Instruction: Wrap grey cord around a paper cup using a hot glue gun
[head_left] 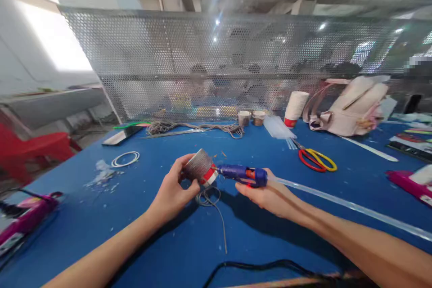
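Above the middle of the blue counter (158,252), a cord-wrapped cup (200,165) is tilted in the left hand (176,184), whose grip pinches it between thumb and curled fingers. Grey cord winds around its wall, leaving a red and white band bare at the right end. Opposite, the right hand (263,193) has its grip closed around a blue glue gun (234,173); the nozzle points at the winding's edge beside the red band, though whether it touches cannot be told. A clear glue stick (337,204) runs from the gun's rear toward the right edge of view. Loose cord (222,221) coils below the cup and trails nearer. Farther right lie scissors (316,157) with red and yellow handles; behind them stand a stack of paper cups (296,107) and a pale pink bag (354,105). Toward the back, a grey cord bundle (162,128) lies left of two small cups (244,118), before a perforated metal screen (175,54).
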{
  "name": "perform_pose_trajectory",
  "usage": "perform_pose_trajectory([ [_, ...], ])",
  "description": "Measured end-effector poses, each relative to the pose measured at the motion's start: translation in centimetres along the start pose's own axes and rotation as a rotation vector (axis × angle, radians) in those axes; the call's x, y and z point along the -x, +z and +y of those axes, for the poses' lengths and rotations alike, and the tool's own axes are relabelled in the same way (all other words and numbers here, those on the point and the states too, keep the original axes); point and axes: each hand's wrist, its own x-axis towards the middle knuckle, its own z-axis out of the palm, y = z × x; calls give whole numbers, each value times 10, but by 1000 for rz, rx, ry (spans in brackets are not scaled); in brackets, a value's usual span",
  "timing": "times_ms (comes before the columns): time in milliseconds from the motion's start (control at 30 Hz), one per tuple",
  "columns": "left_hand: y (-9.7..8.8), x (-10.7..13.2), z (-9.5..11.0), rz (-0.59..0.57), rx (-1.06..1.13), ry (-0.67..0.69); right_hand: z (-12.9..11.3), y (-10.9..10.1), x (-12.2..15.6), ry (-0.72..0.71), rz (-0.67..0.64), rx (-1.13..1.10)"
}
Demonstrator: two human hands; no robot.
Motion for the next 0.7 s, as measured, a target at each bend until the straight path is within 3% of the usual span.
perform_pose_trajectory([
  [700, -3, 0, -1, 4, 68, 18, 8, 0, -1, 68, 28, -79],
])
